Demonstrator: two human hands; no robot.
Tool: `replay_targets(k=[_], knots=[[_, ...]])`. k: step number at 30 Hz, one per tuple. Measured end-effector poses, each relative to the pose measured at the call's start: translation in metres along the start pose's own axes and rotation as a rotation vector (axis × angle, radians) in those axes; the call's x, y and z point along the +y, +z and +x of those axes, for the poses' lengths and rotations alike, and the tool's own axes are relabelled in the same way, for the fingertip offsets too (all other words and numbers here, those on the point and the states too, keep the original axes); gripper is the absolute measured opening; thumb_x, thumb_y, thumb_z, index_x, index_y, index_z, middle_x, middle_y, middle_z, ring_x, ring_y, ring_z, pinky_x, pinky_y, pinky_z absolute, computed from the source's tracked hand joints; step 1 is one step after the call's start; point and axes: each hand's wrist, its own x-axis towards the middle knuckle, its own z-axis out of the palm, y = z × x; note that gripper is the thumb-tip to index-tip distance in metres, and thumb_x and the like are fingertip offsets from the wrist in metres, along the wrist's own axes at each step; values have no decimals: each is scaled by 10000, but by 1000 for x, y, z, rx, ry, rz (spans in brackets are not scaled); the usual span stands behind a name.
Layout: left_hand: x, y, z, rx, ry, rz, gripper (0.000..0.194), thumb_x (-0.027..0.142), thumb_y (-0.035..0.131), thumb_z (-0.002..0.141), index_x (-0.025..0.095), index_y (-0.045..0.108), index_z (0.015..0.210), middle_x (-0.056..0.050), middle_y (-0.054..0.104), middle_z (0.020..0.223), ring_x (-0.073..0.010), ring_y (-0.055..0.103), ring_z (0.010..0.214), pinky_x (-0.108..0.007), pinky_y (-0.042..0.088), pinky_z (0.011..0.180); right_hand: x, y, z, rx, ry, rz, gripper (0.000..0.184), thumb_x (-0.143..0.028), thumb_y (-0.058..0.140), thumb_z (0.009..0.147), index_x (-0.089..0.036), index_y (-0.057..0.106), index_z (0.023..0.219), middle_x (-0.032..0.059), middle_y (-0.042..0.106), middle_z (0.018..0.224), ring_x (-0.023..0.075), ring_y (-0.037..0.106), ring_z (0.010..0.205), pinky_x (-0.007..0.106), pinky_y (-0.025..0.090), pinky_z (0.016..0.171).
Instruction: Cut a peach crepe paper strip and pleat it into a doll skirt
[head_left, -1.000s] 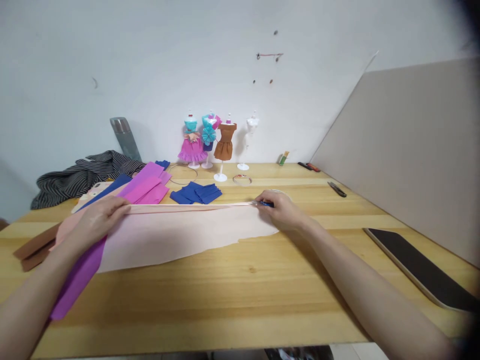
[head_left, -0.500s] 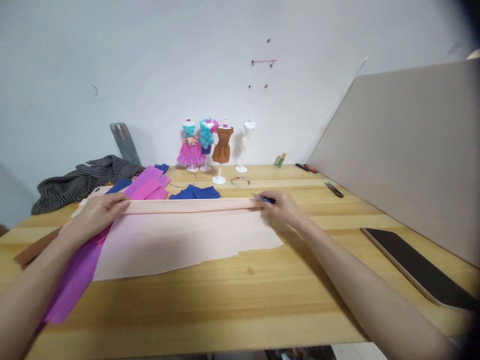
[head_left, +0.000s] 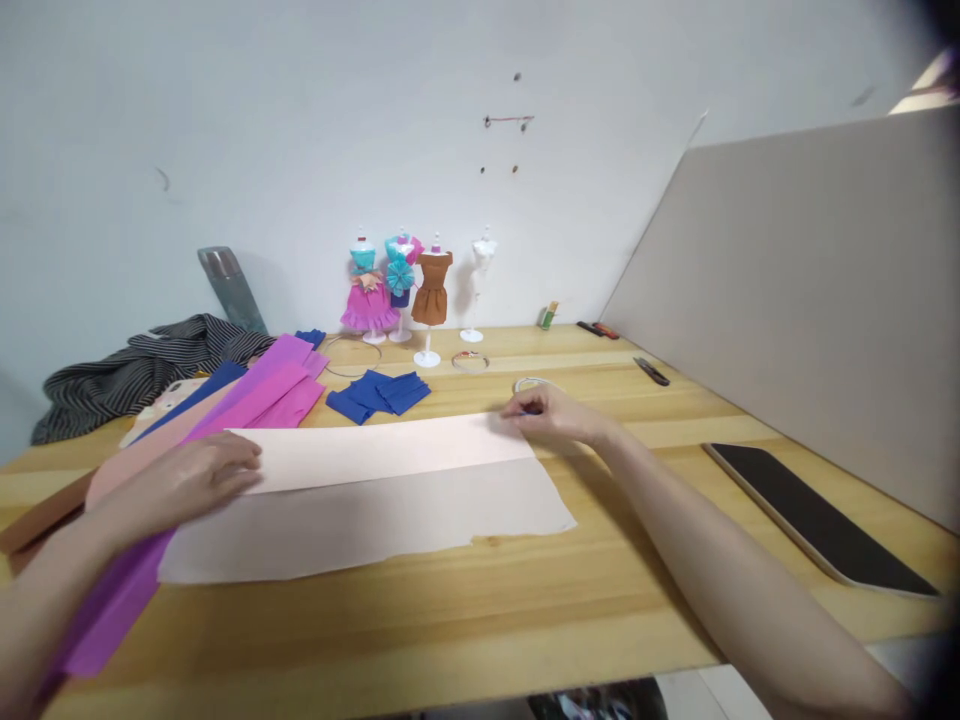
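A pale pink sheet of thin paper or cloth [head_left: 360,530] lies across the table, with its far part folded over as a lighter band [head_left: 375,455]. My left hand [head_left: 199,475] rests at the left end of this band, fingers bent together on the sheet. At the far right corner my right hand [head_left: 551,412] pinches the folded edge. A small dark-blue tool shows partly between its fingers, mostly hidden. Purple and magenta strips [head_left: 262,400] lie under and beside my left hand. Pleated blue pieces [head_left: 379,395] lie beyond the fold.
Small mannequins in doll dresses [head_left: 433,290] stand at the back, beside a bare white one [head_left: 482,265]. A striped cloth [head_left: 150,370] and a flask [head_left: 232,290] are at left. A cutter [head_left: 651,371] and a dark-screened phone [head_left: 814,515] lie at right, near a grey panel [head_left: 810,280].
The folded band has become wider and come nearer to me. My left hand has shifted down and slightly left on the sheet. The tool's metal tip no longer shows at my right hand.
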Motion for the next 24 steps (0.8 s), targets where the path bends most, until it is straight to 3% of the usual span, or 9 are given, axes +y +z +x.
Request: replay_targets(k=[2, 4, 7, 13, 19, 24], knots=[[5, 4, 11, -25, 47, 17, 422, 538, 442, 839, 223, 708, 928, -67, 678, 1142, -243, 598, 1063, -326, 418, 968, 7, 7, 5, 205, 20, -69, 205, -308, 612, 737, -161, 721, 829, 59, 705, 838, 188, 623, 760, 278, 464, 692], [10, 7, 24, -12, 102, 56, 442, 500, 393, 858, 197, 698, 961, -97, 676, 1141, -258, 587, 1090, -361, 413, 987, 14, 15, 10, 276, 18, -133, 239, -268, 640, 713, -170, 719, 917, 78, 711, 947, 202, 637, 821, 291, 483, 731], [17, 13, 43, -43, 143, 135, 409, 411, 383, 860, 170, 684, 999, -123, 670, 1139, -272, 582, 1086, -389, 427, 965, 19, 25, 14, 224, 0, -229, 323, -212, 650, 704, -179, 701, 1022, 91, 704, 1034, 207, 649, 849, 297, 495, 758], [13, 24, 63, -115, 62, 133, 326, 304, 481, 769, 195, 677, 1006, -105, 691, 1039, -271, 594, 1039, -382, 434, 923, 14, 26, 13, 191, 20, -306, 345, -176, 624, 716, -187, 680, 1056, 94, 692, 988, 209, 639, 853, 297, 483, 773], [17, 20, 67, -135, 50, 91, 260, 251, 501, 700, 186, 672, 885, -98, 686, 962, -265, 593, 976, -346, 428, 841, 11, 25, 14, 200, 65, -282, 119, -187, 614, 651, -166, 644, 764, 53, 647, 793, 187, 586, 751, 267, 435, 679], [39, 0, 61, -110, -59, 57, 180, 219, 431, 715, 174, 601, 754, -63, 642, 806, -218, 575, 762, -297, 388, 663, 6, 26, 13, 262, 77, -234, 44, -188, 557, 646, -184, 546, 688, -7, 580, 635, 144, 518, 611, 241, 368, 573]])
